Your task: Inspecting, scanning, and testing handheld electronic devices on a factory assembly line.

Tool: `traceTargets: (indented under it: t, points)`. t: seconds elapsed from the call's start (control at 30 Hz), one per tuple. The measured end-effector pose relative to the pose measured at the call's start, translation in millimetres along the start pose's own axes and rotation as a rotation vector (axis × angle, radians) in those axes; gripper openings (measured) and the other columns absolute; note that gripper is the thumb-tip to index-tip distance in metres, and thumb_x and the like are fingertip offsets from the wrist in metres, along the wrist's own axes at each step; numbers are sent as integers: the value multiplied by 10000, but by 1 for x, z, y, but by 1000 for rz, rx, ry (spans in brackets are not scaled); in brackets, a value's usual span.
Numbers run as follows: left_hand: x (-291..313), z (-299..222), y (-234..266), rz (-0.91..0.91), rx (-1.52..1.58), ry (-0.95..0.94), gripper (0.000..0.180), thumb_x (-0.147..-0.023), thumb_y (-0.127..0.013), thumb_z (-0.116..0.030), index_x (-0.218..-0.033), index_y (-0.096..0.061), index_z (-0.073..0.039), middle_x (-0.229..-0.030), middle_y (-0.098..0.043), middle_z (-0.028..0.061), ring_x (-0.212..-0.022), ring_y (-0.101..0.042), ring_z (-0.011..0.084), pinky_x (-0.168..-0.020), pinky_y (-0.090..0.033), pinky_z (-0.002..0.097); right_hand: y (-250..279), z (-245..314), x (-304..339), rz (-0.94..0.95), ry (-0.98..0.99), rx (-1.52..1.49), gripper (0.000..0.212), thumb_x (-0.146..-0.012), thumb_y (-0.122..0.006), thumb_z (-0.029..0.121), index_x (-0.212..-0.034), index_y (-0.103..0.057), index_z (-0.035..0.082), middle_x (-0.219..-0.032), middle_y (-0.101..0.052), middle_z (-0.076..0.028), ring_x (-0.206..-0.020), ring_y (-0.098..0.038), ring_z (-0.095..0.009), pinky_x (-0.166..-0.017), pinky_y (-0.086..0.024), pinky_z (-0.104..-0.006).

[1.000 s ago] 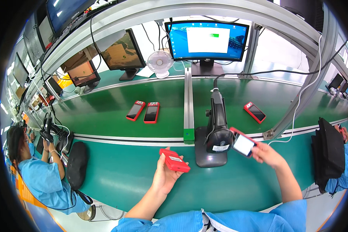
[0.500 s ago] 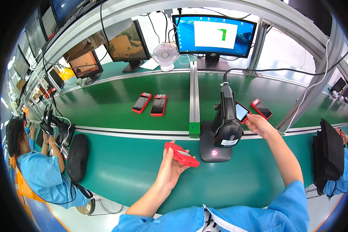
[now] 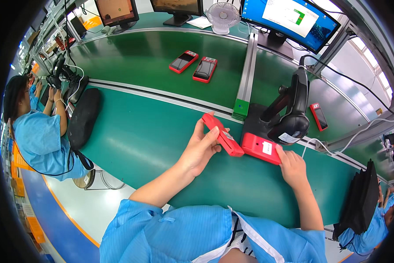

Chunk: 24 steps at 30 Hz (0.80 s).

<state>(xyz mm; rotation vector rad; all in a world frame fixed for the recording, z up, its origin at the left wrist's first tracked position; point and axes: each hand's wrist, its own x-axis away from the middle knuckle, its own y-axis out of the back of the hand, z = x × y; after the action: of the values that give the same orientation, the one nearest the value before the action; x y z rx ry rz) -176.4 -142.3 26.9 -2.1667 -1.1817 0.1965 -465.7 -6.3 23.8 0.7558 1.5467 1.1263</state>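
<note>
My left hand (image 3: 201,147) is closed around a red handheld terminal (image 3: 223,136), held tilted above the green workbench (image 3: 153,140). In my right hand (image 3: 292,166) is a second red handheld terminal (image 3: 262,148), gripped by its right end with a white label on the side facing up. Its left end comes close to the first terminal; whether they touch I cannot tell. The black barcode scanner (image 3: 293,114) on its stand leans just above the second terminal, which covers part of the stand's base (image 3: 253,122).
Two red terminals (image 3: 183,61) (image 3: 205,70) lie on the dark green belt beyond, left of a metal divider (image 3: 248,70). Another terminal (image 3: 319,117) lies right of it. Monitors (image 3: 293,19) and a small fan (image 3: 223,16) stand behind. People sit on both sides.
My right hand has brought its terminal from the far belt back to beneath the scanner, label side up. My left hand still holds its terminal, now nearer the other. The view has tilted and shifted.
</note>
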Motion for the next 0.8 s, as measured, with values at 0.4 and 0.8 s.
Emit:
traceTargets:
  t: [0.4,0.8]
  points:
    - [3,1,2,-45,104,8,654,-962,-564,-417,-1485,-221,-225,-1248,-557,112,-1138,-562,203,-885,-424,351,-11,5,1,-1,-42,-29,583,-679,-701,83,-1237,-537,45,-885,-597,-91,-828,-618,-278,-683,-513,-384]
    - [0,-5,3,-63,88,-11,556,-988,-437,-513,-1438,-296,-219,-1210,-572,125,-1058,-621,253,-727,-494,293,26,-51,16,-19,-905,-1126,386,-999,-486,384,-1151,-565,38,-714,-369,101,-600,-319,-29,-505,-252,-192]
